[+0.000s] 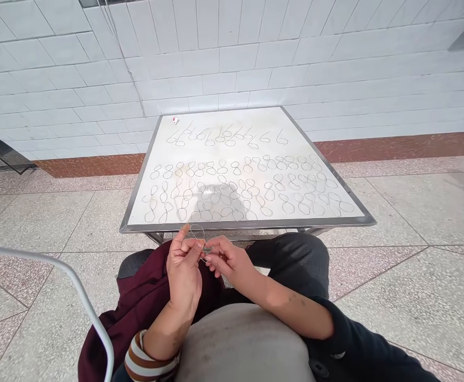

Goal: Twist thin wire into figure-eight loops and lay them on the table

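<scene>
My left hand [185,268] is raised just in front of the table's near edge, pinching a thin wire loop [197,225] between thumb and fingers. The round part of the loop stands up above the fingertips. My right hand [232,261] meets it from the right, its thumb and fingers closed on the lower part of the same wire. A small greenish piece [207,249] shows between the two sets of fingertips; what it is I cannot make out. Fingers partly hide the crossing of the wire.
On the white table [232,112] with its grey metal rim lie rows of figure-eight wires [237,165]. Farther back are several single loops with loose tails [282,139]. A small red-and-white object [175,121] sits in the far left corner. A grey tube [76,281] curves at the left.
</scene>
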`<state>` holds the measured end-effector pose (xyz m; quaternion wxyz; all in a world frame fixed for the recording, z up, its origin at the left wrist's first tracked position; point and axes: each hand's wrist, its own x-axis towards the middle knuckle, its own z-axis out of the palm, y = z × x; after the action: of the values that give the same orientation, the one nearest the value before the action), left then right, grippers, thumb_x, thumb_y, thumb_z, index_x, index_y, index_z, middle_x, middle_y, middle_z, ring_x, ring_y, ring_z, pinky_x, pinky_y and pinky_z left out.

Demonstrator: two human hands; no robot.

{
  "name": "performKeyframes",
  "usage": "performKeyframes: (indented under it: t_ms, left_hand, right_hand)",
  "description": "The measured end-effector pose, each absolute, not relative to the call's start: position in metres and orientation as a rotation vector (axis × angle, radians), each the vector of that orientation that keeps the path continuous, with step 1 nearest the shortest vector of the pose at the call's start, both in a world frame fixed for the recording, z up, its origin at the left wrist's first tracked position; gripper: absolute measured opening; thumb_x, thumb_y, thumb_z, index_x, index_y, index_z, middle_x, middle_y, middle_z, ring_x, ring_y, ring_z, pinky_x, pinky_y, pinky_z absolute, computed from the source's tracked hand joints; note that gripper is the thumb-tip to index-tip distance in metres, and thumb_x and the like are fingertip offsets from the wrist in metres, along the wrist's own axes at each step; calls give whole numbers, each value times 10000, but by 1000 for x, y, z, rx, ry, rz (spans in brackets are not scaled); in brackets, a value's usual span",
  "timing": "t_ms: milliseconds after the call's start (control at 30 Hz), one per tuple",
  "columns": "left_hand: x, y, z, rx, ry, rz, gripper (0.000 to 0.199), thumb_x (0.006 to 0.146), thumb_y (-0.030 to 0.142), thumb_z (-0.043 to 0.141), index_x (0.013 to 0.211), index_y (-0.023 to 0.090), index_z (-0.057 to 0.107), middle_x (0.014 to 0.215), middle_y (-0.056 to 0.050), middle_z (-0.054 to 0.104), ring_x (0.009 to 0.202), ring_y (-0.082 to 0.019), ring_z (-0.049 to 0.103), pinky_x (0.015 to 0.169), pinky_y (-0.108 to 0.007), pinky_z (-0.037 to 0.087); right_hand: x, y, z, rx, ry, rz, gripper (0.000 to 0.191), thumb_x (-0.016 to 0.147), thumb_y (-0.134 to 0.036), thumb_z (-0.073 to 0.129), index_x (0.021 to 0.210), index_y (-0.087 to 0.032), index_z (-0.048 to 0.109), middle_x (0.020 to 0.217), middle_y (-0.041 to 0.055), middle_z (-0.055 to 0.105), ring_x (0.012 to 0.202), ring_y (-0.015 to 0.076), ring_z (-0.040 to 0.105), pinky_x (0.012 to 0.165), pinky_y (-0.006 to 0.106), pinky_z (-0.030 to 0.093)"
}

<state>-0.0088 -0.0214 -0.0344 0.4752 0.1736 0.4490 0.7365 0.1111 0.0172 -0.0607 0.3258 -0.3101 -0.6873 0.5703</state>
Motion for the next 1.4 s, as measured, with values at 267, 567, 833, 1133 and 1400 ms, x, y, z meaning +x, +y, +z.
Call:
performKeyframes:
  t_ms: [267,567,833,1133,1400]
  left_hand:
    - [-12,-20,-43,537,1173,1829,516,758,142,740,1249,198,592,746,29,630,652,-69,548,619,-172,453]
    - [-15,-15,-52,595,1246,1817,512,756,188,753,1239,230,589,755,38,626,715,-97,590,640,-194,466]
    - [-14,-15,-50,662,1148,1740,506,767,181,748,1238,206,563,710,42,650,589,-67,516,666,-205,451]
    - [-17,-15,-53,627,1133,1700,505,758,206,758,1227,202,570,708,44,648,629,-76,561,691,-203,461]
    - [-20,-12,-44,598,1143,1622,609,710,201,791,1267,191,545,698,50,641,599,-70,533,609,-183,435]
  right_hand:
    - [106,16,-67,-866,-1668,1621,219,855,-282,608,1038,-253,492,685,-73,551,533,97,565,539,239,511]
    - [104,14,-65,-932,-1817,1459,206,868,-252,598,1036,-245,479,681,-74,574,518,95,568,570,244,472]
    - [117,31,-61,-874,-1594,1567,214,848,-360,653,1007,-233,584,786,-18,605,678,120,577,567,234,498]
    - [111,34,-71,-752,-1502,1718,253,831,-384,679,1001,-229,574,729,-37,554,642,107,523,553,226,478]
    - [120,39,-57,-786,-1507,1658,217,928,-394,539,1062,-241,615,788,-12,550,648,110,512,577,248,467]
